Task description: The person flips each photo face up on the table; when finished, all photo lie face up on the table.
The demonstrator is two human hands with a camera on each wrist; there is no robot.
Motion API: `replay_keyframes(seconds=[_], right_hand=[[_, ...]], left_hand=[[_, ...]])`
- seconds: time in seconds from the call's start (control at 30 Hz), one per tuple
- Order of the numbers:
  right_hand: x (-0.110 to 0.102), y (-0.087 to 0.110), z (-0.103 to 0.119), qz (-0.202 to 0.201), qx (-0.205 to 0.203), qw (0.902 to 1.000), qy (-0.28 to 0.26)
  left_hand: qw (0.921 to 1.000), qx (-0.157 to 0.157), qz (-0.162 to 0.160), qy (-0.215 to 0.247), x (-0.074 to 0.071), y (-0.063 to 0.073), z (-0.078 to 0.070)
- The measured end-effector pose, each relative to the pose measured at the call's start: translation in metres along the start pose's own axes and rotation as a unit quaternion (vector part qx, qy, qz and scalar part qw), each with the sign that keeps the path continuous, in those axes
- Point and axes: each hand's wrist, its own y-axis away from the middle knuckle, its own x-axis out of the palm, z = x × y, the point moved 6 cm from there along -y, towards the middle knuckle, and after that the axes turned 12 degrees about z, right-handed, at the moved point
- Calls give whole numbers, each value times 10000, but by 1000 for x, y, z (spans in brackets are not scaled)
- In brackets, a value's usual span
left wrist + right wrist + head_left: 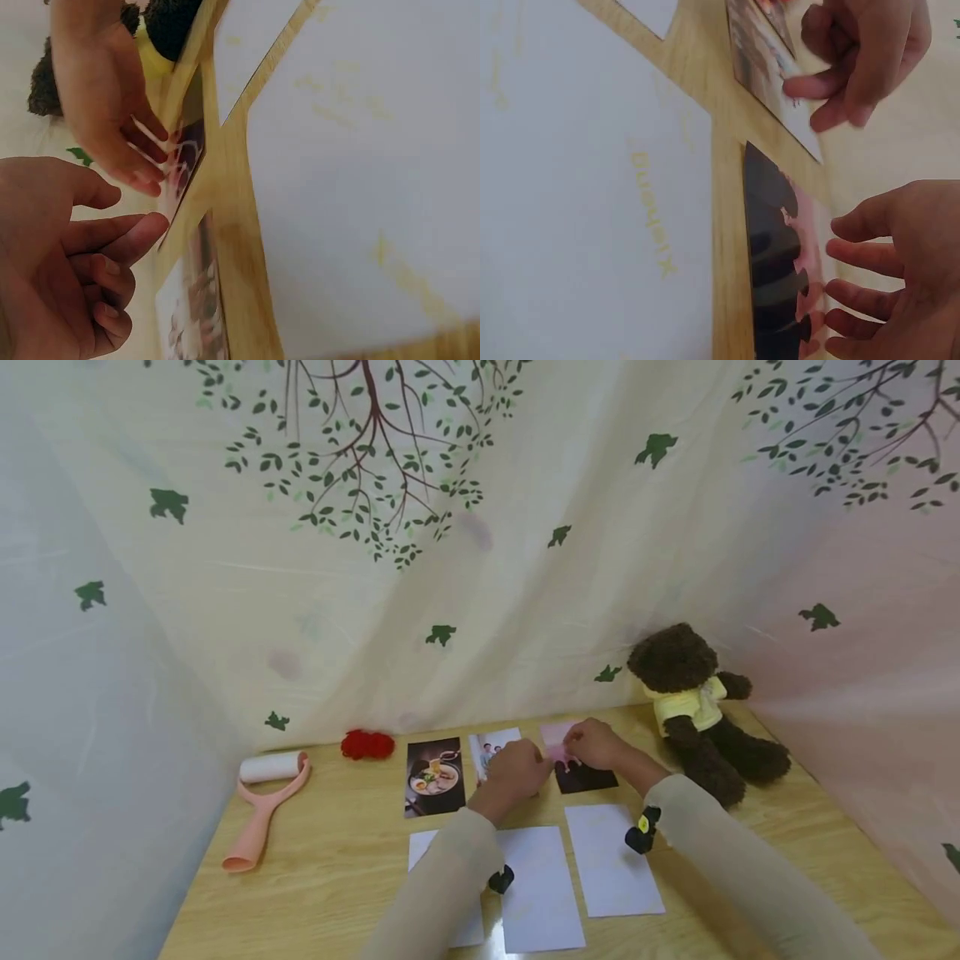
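Three photo prints lie in a row at the back of the table: a noodle bowl photo [435, 777], a photo of people [506, 739] and a pink-and-black silhouette photo [591, 779]. My left hand [517, 768] is over the people photo and covers part of it. Its index finger points toward the silhouette photo and it holds nothing, as the left wrist view shows. Spread fingers of my right hand [907, 277] are at the silhouette photo's far edge in the right wrist view, reflected in its glossy surface. Whether they touch it I cannot tell.
Three white sheets lie in front of the photos: a middle sheet [540, 893], a right sheet [611, 860] and a left sheet [468, 931] partly under my sleeve. A pink-handled roller [262, 814] and red fluffy item [367, 744] lie left. A brown teddy bear [693, 710] sits right.
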Motion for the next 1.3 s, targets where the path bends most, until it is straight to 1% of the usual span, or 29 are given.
replay_keyframes(seconds=[0.03,0.1,0.2,0.27,0.3,0.4,0.47,0.53,0.63,0.7,0.87,0.97,1.1,1.17,1.3], right_hand=[[1,2,-1,-41,1,9999,98],[4,7,-3,-127,31,9999,104],[3,18,2,-224,15,9997,38],[3,23,13,-267,-41,9996,29],[5,24,19,-241,-54,9997,30],[14,28,44,-75,-266,9996,50],[23,30,61,96,-467,9989,36],[33,35,79,332,-657,9973,-21],[52,42,102,683,-688,9952,-108],[65,46,115,837,-725,9938,-90],[95,53,141,1119,-841,9900,170],[109,54,151,1279,-878,9874,301],[122,54,157,1350,-704,9875,400],[125,54,159,1304,-611,9882,520],[130,56,162,1357,-517,9874,628]], left_hand=[[9999,-15,111,10,-8,12,-4],[9999,87,61,-136,-11,25,3],[9995,186,-14,-236,-19,50,21],[9996,188,-21,-204,-28,71,35],[9997,167,-13,-168,-33,81,42],[9997,36,22,-244,-48,110,63],[9996,-70,75,-273,-55,126,75],[9991,-215,170,-313,-60,138,86],[9984,-245,309,-398,-66,154,94],[9973,-287,530,-414,-66,164,98],[9924,-247,1067,-555,-60,190,106],[9891,-140,1267,-731,-56,204,109],[9854,-107,1471,-851,-52,218,112],[9848,-75,1468,-924,-50,224,114],[9823,-92,1494,-1128,-44,231,119]])
